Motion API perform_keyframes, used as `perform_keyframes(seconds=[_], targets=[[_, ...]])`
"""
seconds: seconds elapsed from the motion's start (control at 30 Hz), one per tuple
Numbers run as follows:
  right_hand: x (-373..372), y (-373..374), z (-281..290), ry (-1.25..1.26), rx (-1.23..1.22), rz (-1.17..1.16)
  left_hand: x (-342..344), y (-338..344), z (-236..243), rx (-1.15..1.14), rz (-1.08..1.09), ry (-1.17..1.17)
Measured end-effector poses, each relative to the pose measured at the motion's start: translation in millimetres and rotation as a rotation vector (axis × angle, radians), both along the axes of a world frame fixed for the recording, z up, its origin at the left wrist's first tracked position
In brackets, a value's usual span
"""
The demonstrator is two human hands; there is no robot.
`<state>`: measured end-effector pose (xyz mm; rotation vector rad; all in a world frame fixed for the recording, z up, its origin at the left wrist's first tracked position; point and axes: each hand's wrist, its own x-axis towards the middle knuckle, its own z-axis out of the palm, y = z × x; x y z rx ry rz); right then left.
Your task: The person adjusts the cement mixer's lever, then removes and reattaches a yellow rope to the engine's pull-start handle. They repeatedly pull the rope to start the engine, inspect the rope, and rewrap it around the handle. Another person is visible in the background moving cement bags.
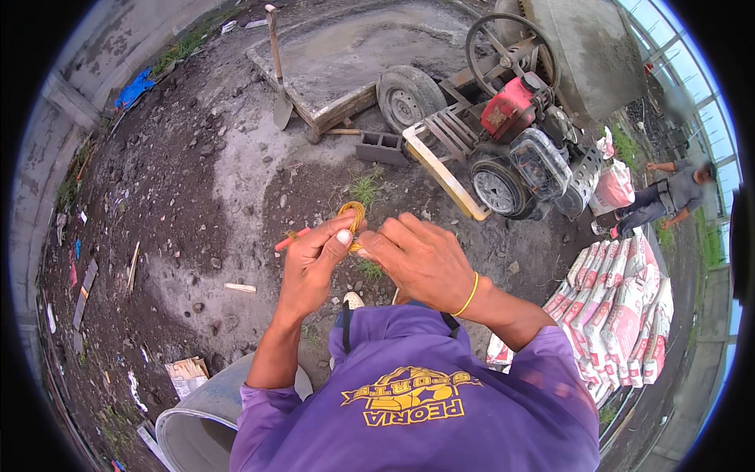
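A small coil of yellow cord point(355, 210) is held in front of my chest between both hands. My left hand point(305, 275) is closed on it, thumb on top, with the looped end standing up past the fingers. From behind the left fingers sticks out a short red rod-like piece point(289, 240); whether it is joined to the cord I cannot tell. My right hand point(425, 263) pinches the cord just below the loop, its fingertips close to the left thumb. A thin yellow band point(470, 296) circles my right wrist.
Ahead stands a wheeled engine-driven machine point(515, 106) beside a shallow mixing trough point(342, 110). A shovel point(278, 79) leans there, near a hollow concrete block point(381, 148). Stacked bags point(621, 307) lie right, with a person point(676, 193) beyond. A drum point(216, 409) is at lower left.
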<state>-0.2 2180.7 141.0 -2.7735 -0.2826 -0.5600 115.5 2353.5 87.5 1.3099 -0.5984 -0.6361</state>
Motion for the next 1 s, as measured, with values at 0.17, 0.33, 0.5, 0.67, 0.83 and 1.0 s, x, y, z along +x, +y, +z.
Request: perform_keyframes(seconds=[0.17,0.33,0.5,0.67,0.83,1.0], targets=[[21,-15,14,-0.197,-0.071,-0.099,31,-25,26,0.064,-0.098,0.071],[13,-41,7,-0.178,0.043,-0.115,33,-59,28,0.092,-0.313,0.171],[-10,-63,-23,0.007,0.491,-0.171,24,-91,10,0.136,-0.532,0.079],[-52,-64,-64,0.129,1.057,-0.364,3,-118,-24,0.274,-0.609,-0.02],[-79,-88,-96,-0.085,1.201,-0.455,-37,-155,-25,0.389,-0.465,-0.466],[-105,-117,-119,-0.128,1.542,-0.558,-82,-201,-23,0.35,-0.338,-0.857]])
